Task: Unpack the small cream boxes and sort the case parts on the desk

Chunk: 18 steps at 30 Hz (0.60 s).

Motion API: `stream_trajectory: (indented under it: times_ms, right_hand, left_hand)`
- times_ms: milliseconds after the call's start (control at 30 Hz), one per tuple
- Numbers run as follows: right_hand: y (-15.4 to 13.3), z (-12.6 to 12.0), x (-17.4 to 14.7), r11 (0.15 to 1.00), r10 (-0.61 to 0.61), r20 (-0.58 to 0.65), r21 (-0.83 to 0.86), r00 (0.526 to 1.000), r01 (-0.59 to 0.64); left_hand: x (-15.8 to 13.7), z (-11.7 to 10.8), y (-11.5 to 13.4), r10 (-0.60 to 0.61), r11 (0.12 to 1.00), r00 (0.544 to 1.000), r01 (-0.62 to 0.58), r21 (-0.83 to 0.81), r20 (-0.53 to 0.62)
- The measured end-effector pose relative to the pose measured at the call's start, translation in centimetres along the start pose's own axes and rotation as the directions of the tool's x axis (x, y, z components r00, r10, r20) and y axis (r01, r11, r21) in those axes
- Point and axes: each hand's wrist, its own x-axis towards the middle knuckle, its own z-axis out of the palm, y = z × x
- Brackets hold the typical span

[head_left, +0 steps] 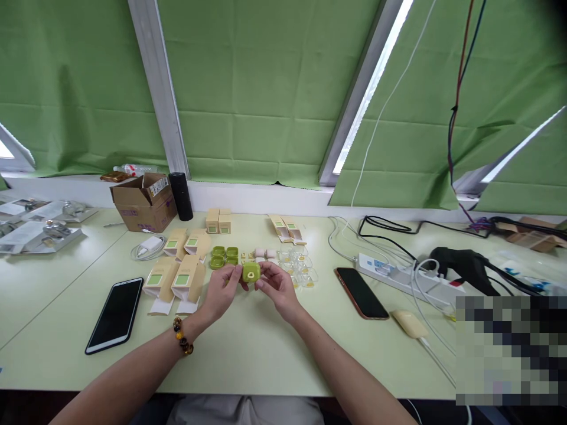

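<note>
Between the fingertips of my left hand [222,289] and my right hand [280,290] is a small, glossy green rounded-square case [251,273], held just over the table. A pale round spot shows on its face. Both hands are closed on its sides. Just beyond lie several matching green square pieces [224,257], tiny gold-coloured parts [246,257] and pale pink pieces [264,253]. Several clear plastic pieces [299,265] sit to the right of them. Opened cardboard boxes [174,276] with green labels stand left of my left hand.
A large phone [116,316] lies at left and another phone [358,293] at right. Farther right are a power strip [407,280], cables and a beige mouse-shaped object [408,324]. At the back stand a brown carton [145,203], a black cylinder [181,196] and small boxes [218,221].
</note>
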Motion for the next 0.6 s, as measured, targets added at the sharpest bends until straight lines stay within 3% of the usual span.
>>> stream_trajectory:
  times_ms: [200, 300, 433, 600]
  right_hand:
    - [0.22, 0.20, 0.45, 0.999, 0.004, -0.059, 0.047, 0.998, -0.002]
    - [0.46, 0.41, 0.57, 0.999, -0.040, -0.102, 0.008, 0.994, 0.041]
    - [0.47, 0.51, 0.42, 0.994, -0.100, -0.143, -0.054, 0.985, 0.093]
    - [0.09, 0.61, -0.01, 0.980, -0.123, -0.110, -0.172, 0.986, 0.103]
  left_hand:
    - [-0.06, -0.27, -0.16, 0.182, 0.975, 0.968, -0.156, 0.159, -0.170]
    - [-0.20, 0.04, -0.13, 0.239, 0.966, 0.957, -0.217, 0.139, -0.166]
    - [-0.34, 0.59, -0.32, 0.234, 0.965, 0.965, -0.216, 0.150, -0.118]
    - [-0.28, 0.60, -0.81, 0.196, 0.975, 0.972, -0.180, 0.127, -0.128]
